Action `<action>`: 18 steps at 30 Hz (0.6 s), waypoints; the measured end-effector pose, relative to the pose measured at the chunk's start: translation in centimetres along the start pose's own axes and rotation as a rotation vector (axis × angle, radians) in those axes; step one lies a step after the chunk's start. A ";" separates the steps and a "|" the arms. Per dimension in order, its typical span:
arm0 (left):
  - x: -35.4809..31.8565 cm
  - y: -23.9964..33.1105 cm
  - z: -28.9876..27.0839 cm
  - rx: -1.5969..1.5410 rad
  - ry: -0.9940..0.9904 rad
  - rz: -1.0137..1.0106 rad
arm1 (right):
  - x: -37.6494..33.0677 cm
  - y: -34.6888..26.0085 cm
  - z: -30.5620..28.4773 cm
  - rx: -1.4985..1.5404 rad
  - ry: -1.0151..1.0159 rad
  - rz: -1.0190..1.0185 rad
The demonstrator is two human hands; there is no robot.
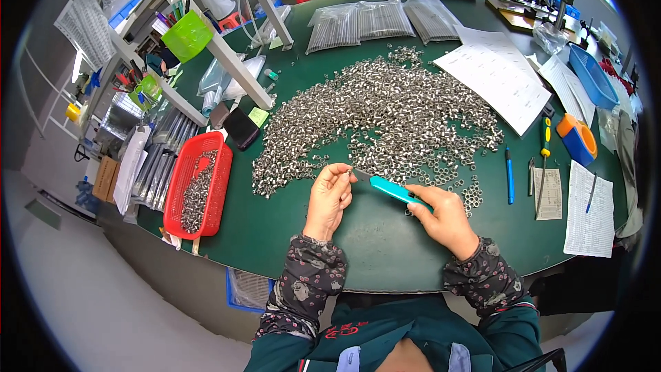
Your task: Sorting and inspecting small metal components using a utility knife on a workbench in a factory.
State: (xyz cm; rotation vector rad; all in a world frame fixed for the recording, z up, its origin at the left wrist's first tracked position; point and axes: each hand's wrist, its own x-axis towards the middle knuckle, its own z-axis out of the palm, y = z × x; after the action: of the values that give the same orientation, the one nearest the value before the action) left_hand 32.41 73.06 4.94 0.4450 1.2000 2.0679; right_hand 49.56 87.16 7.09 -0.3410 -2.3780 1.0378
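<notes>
Head view — right hand (pixel 447 219) grips teal knife (pixel 391 189), left hand (pixel 330 196) pinches ring.

A teal-handled utility knife (pixel 391 189) lay slanted above the green table. Its blade tip met a small metal ring (pixel 349 171), held raised.

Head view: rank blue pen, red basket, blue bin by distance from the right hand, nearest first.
From the right hand:
1. Blue pen, just to its right on the mat.
2. Blue bin, far right, near the table's back edge.
3. Red basket, at the table's left edge.
</notes>
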 end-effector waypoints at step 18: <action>0.0 -0.1 -0.1 -0.079 -0.053 -0.034 | 0.1 -0.4 -0.1 -0.067 0.124 -0.059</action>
State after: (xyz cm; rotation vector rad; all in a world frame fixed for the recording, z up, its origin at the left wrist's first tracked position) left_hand 32.37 73.05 4.83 0.4363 1.0840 2.0537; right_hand 49.50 87.01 7.48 -0.3466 -2.3006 0.8855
